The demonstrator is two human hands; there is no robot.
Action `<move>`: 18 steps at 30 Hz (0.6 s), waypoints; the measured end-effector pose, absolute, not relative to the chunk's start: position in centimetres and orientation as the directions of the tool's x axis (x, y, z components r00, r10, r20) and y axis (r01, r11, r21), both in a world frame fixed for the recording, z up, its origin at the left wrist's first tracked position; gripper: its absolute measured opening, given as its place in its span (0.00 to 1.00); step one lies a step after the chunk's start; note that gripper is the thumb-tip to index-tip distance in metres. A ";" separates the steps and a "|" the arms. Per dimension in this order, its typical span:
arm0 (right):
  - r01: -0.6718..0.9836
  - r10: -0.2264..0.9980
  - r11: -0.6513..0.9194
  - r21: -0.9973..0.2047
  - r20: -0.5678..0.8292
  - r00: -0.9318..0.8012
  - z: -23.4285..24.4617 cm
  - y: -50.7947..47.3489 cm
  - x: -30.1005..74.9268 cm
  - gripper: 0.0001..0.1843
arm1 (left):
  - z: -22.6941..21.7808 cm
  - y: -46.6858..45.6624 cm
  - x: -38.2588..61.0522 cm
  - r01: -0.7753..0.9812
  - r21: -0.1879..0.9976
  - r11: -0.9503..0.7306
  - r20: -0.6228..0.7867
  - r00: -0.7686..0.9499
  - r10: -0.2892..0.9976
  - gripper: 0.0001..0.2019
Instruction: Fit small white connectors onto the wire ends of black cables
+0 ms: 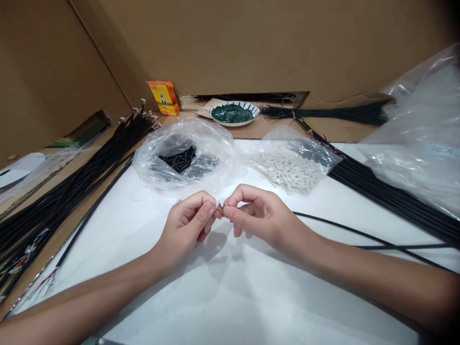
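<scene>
In the middle of the head view my two hands meet over the white table surface [230,297]. My left hand [194,215] pinches a small white connector [217,205], mostly covered by the thumb and fingertips. Short coloured wires [220,211] run from it, orange among them. My right hand [257,211] grips these wires between thumb and forefinger. A black cable [334,224] emerges behind the right hand and trails off to the right. How the wires sit in the connector is hidden by the fingers.
Beyond my hands lie a plastic bag of black tubes [178,159] and a bag of white connectors [291,167]. Black cable bundles flank them at left [79,167] and right [388,196]. Farther back stand a plate of dark green pieces [233,114] and a yellow box [164,98].
</scene>
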State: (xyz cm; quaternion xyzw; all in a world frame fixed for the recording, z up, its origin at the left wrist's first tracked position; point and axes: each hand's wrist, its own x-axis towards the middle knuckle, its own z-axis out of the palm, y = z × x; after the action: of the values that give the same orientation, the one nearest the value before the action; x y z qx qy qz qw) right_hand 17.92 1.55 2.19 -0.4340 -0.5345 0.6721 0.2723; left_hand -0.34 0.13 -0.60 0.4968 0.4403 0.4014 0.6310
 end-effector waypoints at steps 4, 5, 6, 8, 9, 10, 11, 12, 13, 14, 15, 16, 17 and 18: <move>0.146 0.859 -0.203 -0.968 -0.247 -0.449 2.4 1.3 17.8 0.10 | -0.5 0.0 -0.3 -0.081 0.978 0.193 -0.160 0.302 0.940 0.14; 0.156 0.861 -0.189 -0.969 -0.240 -0.448 2.5 1.3 17.8 0.10 | -0.5 0.0 -0.2 -0.080 0.978 0.193 -0.160 0.303 0.939 0.13; 0.167 0.862 -0.179 -0.969 -0.237 -0.448 2.5 1.2 17.8 0.10 | -0.5 0.0 -0.2 -0.078 0.978 0.191 -0.159 0.304 0.939 0.13; 0.193 0.861 -0.163 -0.968 -0.235 -0.451 2.6 1.2 17.8 0.10 | -0.4 0.0 -0.2 -0.077 0.978 0.192 -0.161 0.306 0.938 0.13; 0.206 0.861 -0.155 -0.966 -0.234 -0.452 2.6 1.2 17.8 0.09 | -0.4 0.0 -0.2 -0.081 0.977 0.195 -0.161 0.308 0.938 0.13; 0.219 0.861 -0.146 -0.965 -0.233 -0.452 2.6 1.3 17.8 0.09 | -0.4 0.0 -0.2 -0.089 0.976 0.198 -0.162 0.312 0.936 0.13; 0.231 0.862 -0.135 -0.963 -0.229 -0.451 2.6 1.3 17.8 0.09 | -0.4 0.0 -0.2 -0.096 0.974 0.204 -0.165 0.316 0.934 0.13; 0.242 0.865 -0.120 -0.963 -0.221 -0.451 2.6 1.3 17.8 0.09 | -0.4 0.0 -0.2 -0.101 0.972 0.210 -0.168 0.319 0.933 0.13; 0.253 0.868 -0.099 -0.962 -0.207 -0.450 2.7 1.3 17.8 0.09 | -0.4 0.0 -0.2 -0.105 0.971 0.217 -0.174 0.321 0.931 0.14; 0.266 0.873 -0.072 -0.961 -0.189 -0.449 2.7 1.2 17.8 0.09 | -0.4 0.0 -0.2 -0.105 0.969 0.224 -0.181 0.321 0.930 0.14; 0.281 0.876 -0.043 -0.959 -0.171 -0.450 2.8 1.2 17.8 0.08 | -0.4 0.0 -0.2 -0.104 0.967 0.232 -0.189 0.320 0.929 0.14; 0.295 0.878 -0.015 -0.955 -0.154 -0.453 2.8 1.2 17.8 0.08 | -0.4 0.1 -0.2 -0.103 0.965 0.242 -0.199 0.317 0.927 0.14; 0.310 0.879 0.009 -0.951 -0.141 -0.456 2.9 1.2 17.8 0.07 | -0.4 0.1 -0.2 -0.102 0.963 0.251 -0.208 0.315 0.926 0.14; 0.323 0.879 0.025 -0.946 -0.133 -0.457 2.9 1.2 17.8 0.06 | -0.4 0.1 -0.2 -0.104 0.960 0.261 -0.217 0.313 0.924 0.14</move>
State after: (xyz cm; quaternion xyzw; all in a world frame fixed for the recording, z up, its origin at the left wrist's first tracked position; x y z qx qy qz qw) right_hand 17.79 1.23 2.92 -0.4509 -0.6667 0.5331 0.2608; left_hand -0.17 0.10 -0.41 0.4677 0.4387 0.3884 0.6618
